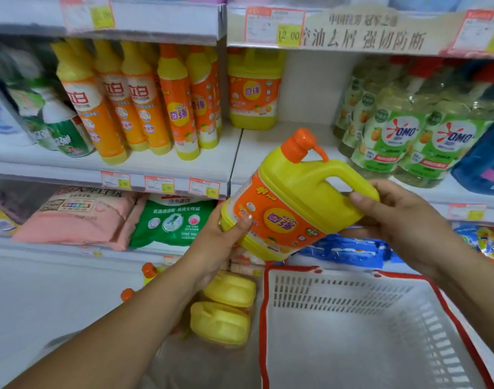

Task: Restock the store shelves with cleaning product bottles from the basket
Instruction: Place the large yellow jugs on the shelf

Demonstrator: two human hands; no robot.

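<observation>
- The basket [338,304] sits below your right hand [403,217]; the part of its inside that shows holds no bottle.
- Two spare jugs [226,307] lie just under your left wrist, beside the basket. Whether they rest on the floor or on a low shelf is hard to tell.
- Your left hand [223,237] cups the base of the yellow jug [296,203], thumb pressed across the orange label.
- Your right hand grips the far end of the jug's handle, thumb on top, so both hands are full with this one jug.
- The jug hangs tilted between your hands, pump cap pointing up and away towards the shelf, not yet touching it.
- Judging by this, you are mid-placement: lifted, not set down.
- Beyond your hands, the middle shelf [290,147] has a bare stretch, with a matching jug [254,91] at the back and green bottles [394,130] to the right.
- Next, stand the jug upright, label forward, and slide it in front of its match without knocking the green bottles.
</observation>
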